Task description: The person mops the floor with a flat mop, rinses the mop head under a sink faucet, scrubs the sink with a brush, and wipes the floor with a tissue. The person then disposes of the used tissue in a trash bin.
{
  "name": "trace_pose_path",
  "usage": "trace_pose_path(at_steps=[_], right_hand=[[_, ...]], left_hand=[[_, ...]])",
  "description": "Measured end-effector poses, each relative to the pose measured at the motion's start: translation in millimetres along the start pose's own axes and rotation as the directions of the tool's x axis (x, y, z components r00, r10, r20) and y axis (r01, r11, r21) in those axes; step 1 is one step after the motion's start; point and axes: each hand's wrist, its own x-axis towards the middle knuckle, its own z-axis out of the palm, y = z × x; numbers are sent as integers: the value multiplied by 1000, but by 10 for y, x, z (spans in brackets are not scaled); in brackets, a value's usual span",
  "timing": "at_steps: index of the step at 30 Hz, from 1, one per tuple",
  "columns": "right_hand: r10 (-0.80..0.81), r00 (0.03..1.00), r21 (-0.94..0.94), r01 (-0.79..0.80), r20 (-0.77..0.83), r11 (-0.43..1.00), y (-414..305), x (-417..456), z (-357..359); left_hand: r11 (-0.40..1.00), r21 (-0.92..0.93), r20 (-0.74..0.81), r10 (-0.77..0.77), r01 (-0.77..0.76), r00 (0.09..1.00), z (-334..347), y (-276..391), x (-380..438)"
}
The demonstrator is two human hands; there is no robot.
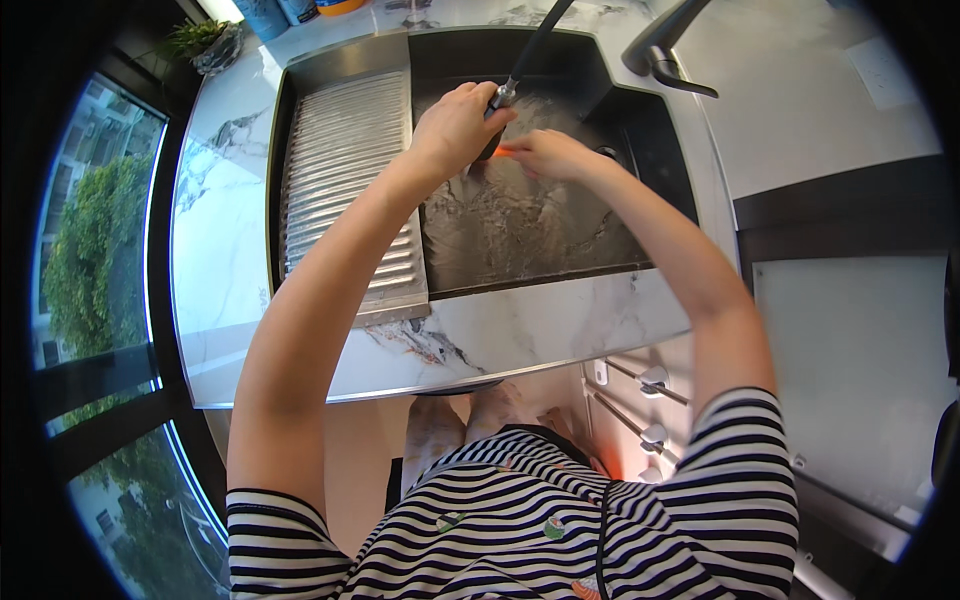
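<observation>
My left hand [461,124] grips the pull-out spray head [495,135] of the tap over the sink [480,54]. From its metal collar a dark hose [541,36] runs up out of view. Close below and to the right, my right hand [551,154] pinches a small bright orange item [504,151]; its kind is hidden by the fingers and blur. Water [517,217] ripples across the dark sink floor beneath both hands. A ribbed metal drainboard [349,150] covers the left part of the sink.
The dark tap body with its lever [664,67] rises at the back right. White marbled countertop [517,322] surrounds the sink. A potted plant [202,41] and several bottles [262,16] stand at the back left. A window [97,247] borders the left side.
</observation>
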Motion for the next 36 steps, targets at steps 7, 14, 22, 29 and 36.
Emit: trace_pose_path(at_steps=[7, 14, 22, 29, 36], right_hand=[[-262, 865, 425, 64, 428, 903, -641, 610, 774], [-51, 658, 288, -258, 751, 922, 248, -503, 341], [459, 698, -590, -65, 549, 804, 337, -1122, -792], [567, 671, -784, 35, 478, 619, 348, -1294, -531], [291, 957, -905, -109, 18, 412, 620, -851, -797]], left_hand=[[1000, -13, -67, -14, 13, 998, -44, -44, -55], [995, -96, -113, -41, 30, 993, 107, 3, -62], [992, -118, -74, -45, 36, 996, 197, 42, 11], [990, -135, -3, -29, 29, 1000, 130, 56, 43], [987, -154, 26, -35, 39, 999, 102, 58, 25]])
